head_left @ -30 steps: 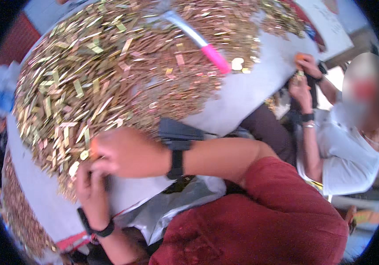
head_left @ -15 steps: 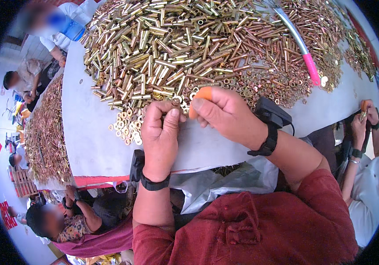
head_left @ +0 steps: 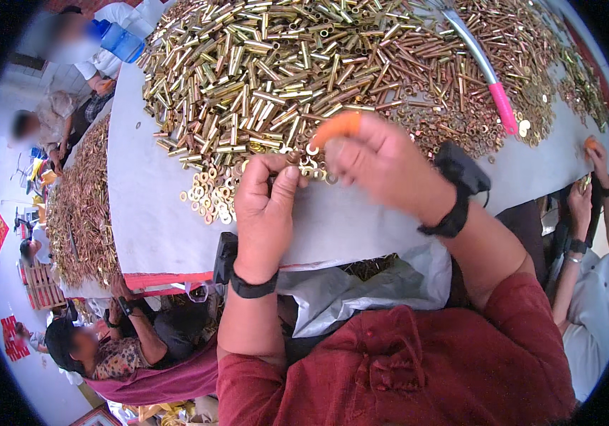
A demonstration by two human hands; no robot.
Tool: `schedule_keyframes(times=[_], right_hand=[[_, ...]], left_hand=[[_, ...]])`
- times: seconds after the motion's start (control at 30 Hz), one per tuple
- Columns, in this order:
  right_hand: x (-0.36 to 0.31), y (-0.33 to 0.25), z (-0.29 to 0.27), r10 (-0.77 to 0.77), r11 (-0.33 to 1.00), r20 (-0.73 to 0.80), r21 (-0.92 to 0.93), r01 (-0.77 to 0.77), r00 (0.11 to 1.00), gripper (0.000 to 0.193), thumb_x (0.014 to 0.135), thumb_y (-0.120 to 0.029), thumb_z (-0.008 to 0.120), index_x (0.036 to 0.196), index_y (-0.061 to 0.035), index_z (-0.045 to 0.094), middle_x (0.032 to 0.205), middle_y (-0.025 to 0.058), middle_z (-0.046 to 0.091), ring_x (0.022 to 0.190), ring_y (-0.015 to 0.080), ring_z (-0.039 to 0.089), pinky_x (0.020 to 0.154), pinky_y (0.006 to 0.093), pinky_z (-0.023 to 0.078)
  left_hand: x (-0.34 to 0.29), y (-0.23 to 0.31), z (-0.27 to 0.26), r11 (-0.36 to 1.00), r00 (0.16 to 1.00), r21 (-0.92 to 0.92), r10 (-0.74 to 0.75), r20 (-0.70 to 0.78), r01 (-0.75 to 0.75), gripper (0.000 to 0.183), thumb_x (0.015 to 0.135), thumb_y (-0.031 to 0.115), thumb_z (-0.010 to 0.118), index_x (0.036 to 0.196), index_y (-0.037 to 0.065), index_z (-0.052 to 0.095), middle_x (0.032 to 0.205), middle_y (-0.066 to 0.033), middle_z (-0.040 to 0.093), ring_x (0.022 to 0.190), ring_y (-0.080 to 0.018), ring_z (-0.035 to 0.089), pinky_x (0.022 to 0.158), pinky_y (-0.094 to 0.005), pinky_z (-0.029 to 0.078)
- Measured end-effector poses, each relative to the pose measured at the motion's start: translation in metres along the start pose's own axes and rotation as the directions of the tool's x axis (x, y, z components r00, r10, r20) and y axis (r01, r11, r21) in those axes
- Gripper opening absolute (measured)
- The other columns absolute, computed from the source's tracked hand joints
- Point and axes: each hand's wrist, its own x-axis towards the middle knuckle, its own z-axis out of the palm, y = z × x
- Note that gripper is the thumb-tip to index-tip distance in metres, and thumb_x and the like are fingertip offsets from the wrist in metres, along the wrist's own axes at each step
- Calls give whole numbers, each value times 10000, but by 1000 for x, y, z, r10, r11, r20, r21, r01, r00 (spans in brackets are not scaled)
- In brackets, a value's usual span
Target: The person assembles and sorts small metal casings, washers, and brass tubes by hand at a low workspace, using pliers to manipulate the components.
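My left hand [head_left: 267,206] is closed, pinching a small brownish metal part with a round end [head_left: 293,158] between thumb and index finger. The rest of that part is hidden in the fingers. To its right, my right hand [head_left: 382,163] is raised over the near edge of the pile, with an orange finger cover [head_left: 337,128] on the index finger. Its thumb and fingertips are smeared by motion, so any grip is unclear. Loose brass-coloured washers [head_left: 209,193] lie beside my left hand. Beyond both hands spreads a large heap of brass-coloured metal tubes [head_left: 269,78].
A curved metal tool with a pink handle [head_left: 502,108] lies on the heap at the right. The pale tabletop [head_left: 148,227] ends close to me, above a silvery sheet [head_left: 361,291]. Co-workers sit at the left and right; one person's hand [head_left: 580,206] is at the right edge.
My right hand has moved right and slightly up, away from my left hand. The left hand keeps its pinch on the small metal part. The whole view has shifted slightly.
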Motion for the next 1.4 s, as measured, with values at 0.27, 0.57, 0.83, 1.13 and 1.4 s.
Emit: schedule_keyframes(times=[0.27, 0.57, 0.83, 1.13, 1.4], right_hand=[[12, -16, -103, -353, 767, -396, -642, 20, 848, 216, 901, -187, 613, 1049, -37, 661, 813, 72, 679, 711, 166, 629, 657, 300, 498], [4, 14, -127, -505, 186, -209, -974, -131, 838, 245, 844, -225, 633, 1044, -84, 626, 949, 146, 639, 907, 337, 629, 779, 434, 515], [5, 7, -43, -460, 367, 58, -896, 249, 886, 177, 838, -188, 622, 981, -84, 625, 893, 127, 612, 846, 331, 612, 722, 430, 506], [12, 14, -26, -301, 547, 102, -796, 259, 948, 246, 829, -179, 671, 1025, -38, 624, 890, 172, 626, 847, 356, 613, 725, 425, 484], [24, 17, -21, -335, 539, 55, -808, 239, 940, 191, 847, -156, 646, 989, -30, 628, 856, 150, 639, 802, 332, 628, 705, 405, 491]], left_hand=[[19, 12, 7, 721, 863, 486, 339, 374, -494, 158, 804, 108, 714, 941, 42, 673, 886, -101, 651, 811, -289, 629, 739, -369, 510], [40, 8, 57, 433, 925, 843, 336, 179, -320, 240, 855, 105, 634, 1092, 78, 613, 1080, -113, 587, 875, -329, 637, 696, -425, 530], [31, 7, 42, 384, 945, 874, 248, 214, -298, 175, 860, 130, 638, 1018, 61, 612, 963, -128, 581, 800, -363, 618, 662, -441, 512], [30, -6, 20, 581, 879, 674, 413, 240, -457, 169, 859, 91, 645, 1024, 63, 631, 929, -113, 608, 784, -325, 626, 643, -408, 509], [28, -6, 0, 742, 884, 503, 457, 102, -442, 153, 842, 33, 661, 992, 28, 632, 878, -137, 633, 781, -312, 632, 676, -372, 504]])
